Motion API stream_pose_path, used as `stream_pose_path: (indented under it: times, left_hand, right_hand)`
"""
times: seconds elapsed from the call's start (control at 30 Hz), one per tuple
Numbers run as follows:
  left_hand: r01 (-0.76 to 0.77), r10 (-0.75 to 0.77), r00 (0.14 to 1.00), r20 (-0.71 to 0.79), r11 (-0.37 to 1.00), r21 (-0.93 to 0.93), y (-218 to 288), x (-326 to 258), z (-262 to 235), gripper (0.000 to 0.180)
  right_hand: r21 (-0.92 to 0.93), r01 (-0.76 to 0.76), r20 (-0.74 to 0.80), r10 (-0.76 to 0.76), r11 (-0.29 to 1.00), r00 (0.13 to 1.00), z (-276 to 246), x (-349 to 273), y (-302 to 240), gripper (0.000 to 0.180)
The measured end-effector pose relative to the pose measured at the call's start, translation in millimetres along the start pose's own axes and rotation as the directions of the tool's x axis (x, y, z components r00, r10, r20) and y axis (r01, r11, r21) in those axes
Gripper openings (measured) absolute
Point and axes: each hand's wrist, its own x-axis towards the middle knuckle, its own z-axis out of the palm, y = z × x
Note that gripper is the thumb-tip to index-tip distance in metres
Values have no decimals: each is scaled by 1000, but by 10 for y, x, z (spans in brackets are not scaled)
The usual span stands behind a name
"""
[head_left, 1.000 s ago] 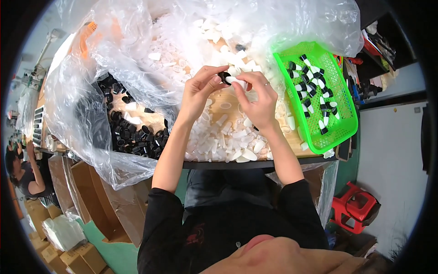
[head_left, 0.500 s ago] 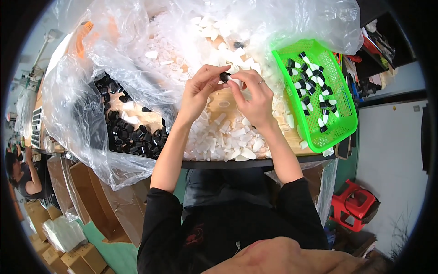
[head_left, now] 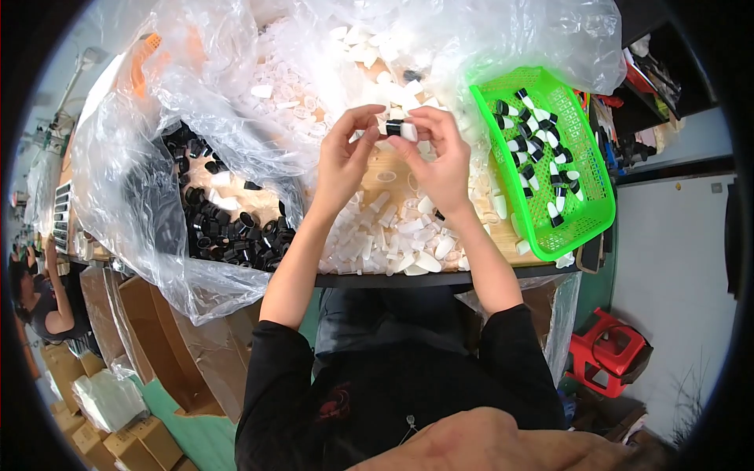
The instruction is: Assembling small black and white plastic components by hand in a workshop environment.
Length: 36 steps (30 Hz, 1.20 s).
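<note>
While both hands pinch together, the black-and-white cap (head_left: pixel 399 129) sits clamped between left grip (head_left: pixel 345 161) — right grip (head_left: pixel 441 161)

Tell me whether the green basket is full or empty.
Partly filled. Black-and-white pieces lie scattered over the floor of the green basket, with bare mesh showing between them and at its near end.

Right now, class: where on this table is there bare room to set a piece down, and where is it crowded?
The only bare wood shows just under the left hand and right hand, bordered by loose white pieces toward the front edge. Crowded: black caps in the plastic bag on the left, green basket on the right.
</note>
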Motion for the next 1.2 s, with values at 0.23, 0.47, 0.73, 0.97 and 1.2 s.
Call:
stream_pose_path:
  times: [0.23,0.47,0.73,0.97,1.2]
  left_hand:
    - [101,-94,994,56,983,-153,47,11,-107,15]
    - [18,-7,997,72,989,-146,-24,2,-104,9]
    - [110,-74,989,125,945,-309,1,-9,-128,7]
    - [139,-81,986,145,876,-462,-21,-15,-141,8]
    - [161,-90,982,165,854,-494,-31,-5,-141,10]
  right_hand:
    - [79,-85,4,85,993,996,-44,0,-16,46]
    - [201,-152,73,140,968,988,-77,29,-49,47]
    - [391,-254,125,222,885,967,-130,42,-104,46]
    - [370,-150,78,130,917,988,-115,12,-145,44]
    - [306,-93,86,70,947,994,-146,21,-137,31]
